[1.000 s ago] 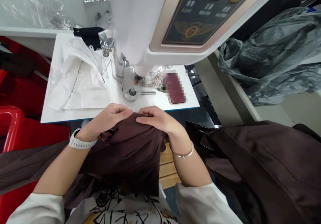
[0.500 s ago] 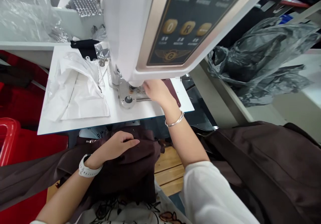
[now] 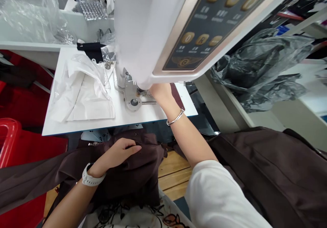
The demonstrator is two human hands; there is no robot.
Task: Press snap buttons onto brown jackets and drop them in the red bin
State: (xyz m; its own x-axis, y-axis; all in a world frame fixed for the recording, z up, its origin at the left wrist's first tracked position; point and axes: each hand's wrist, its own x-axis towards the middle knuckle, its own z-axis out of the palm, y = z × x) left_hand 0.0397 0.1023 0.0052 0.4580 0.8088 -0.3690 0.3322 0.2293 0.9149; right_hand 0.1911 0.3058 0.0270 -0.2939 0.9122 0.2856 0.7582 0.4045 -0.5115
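My left hand (image 3: 119,154) rests loosely on a dark brown garment (image 3: 143,170) across my lap, its thumb apart from the half-curled fingers. My right hand (image 3: 162,93) reaches under the head of a white machine (image 3: 138,33) with a button panel (image 3: 204,27); that head hides its fingers. Beside it are a metal machine arm with a round end (image 3: 133,102), a spring-wound rod (image 3: 149,103) and some small shiny pieces (image 3: 146,94). Partly behind my right wrist lies a flat dark red thing (image 3: 177,96) with rounded corners.
White cloth (image 3: 89,98) lies on the left of the white tabletop (image 3: 140,115), near a black fabric piece (image 3: 89,48). Clear plastic bags (image 3: 30,13) stand behind. Grey plastic (image 3: 265,64) fills a bin at right, above more brown garments (image 3: 276,166). A red tub (image 3: 10,132) is at left.
My right hand has gone slightly deeper under the machine head, so its fingers are now hidden. My left hand stays on the garment. The view has shifted a little.
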